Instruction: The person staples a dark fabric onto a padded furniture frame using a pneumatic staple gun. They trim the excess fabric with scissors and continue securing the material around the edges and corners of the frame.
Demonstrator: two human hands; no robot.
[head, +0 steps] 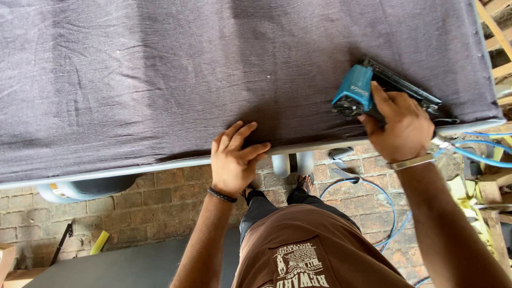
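A dark purple-grey fabric (213, 69) is seen stretched flat over a large frame, filling the upper part of the head view. Its near edge is bordered by a pale grey rim (133, 169) that runs slightly upward from left to right. The left hand (233, 160) is laid flat across this edge, fingers spread on the cloth and the palm over the rim; nothing is grasped by it. A black band is worn at that wrist.

To the right, a blue and black pneumatic staple gun (368, 93) is held firmly in the closed grip of the right hand (400, 128), its body lying against the fabric just inside the near edge and close to the right corner. A silver bracelet (412, 161) is worn at the right wrist. A thin blue air hose (480, 154) is led away from the tool to the right and is looped down over the brick floor (160, 205).

Between the two hands a stretch of bare edge is left. Wide uncovered cloth lies to the left of the left hand. At the far right, wooden slats (498, 37) stand close beside the frame.
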